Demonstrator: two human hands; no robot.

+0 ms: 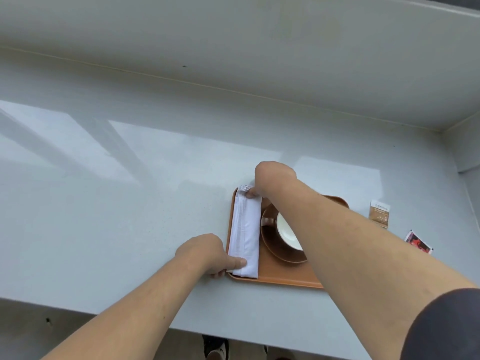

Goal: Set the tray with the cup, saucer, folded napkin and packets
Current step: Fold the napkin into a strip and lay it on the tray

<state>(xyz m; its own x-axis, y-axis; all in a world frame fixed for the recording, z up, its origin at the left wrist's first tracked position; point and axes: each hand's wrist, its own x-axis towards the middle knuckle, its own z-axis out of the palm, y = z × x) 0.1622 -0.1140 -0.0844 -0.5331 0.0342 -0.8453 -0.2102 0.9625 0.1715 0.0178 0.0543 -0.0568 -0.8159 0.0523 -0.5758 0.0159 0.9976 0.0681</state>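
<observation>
- Because the folded napkin (246, 231) has to lie straight along the tray's (283, 278) left edge, each hand pins one end of it, which looks like squaring it against the rim.
- The left hand (201, 252) sits at the tray's near left corner, forearm coming in low across the counter (130, 190), thumb pressed flat on the napkin's near end, the other fingers curled under the edge: a light pinch on the napkin.
- The right hand (274, 176) reaches across the tray to its far left corner, wrist bent down, fingertips closed on the napkin's far end.
- The cup (285, 233) stands on the saucer (279, 252) mid-tray, just right of the napkin, partly hidden by the right forearm.
- Two packets, a tan packet (379, 213) and a red packet (418, 242), lie off the tray towards the counter's right edge, probably the next things to bring over.
</observation>
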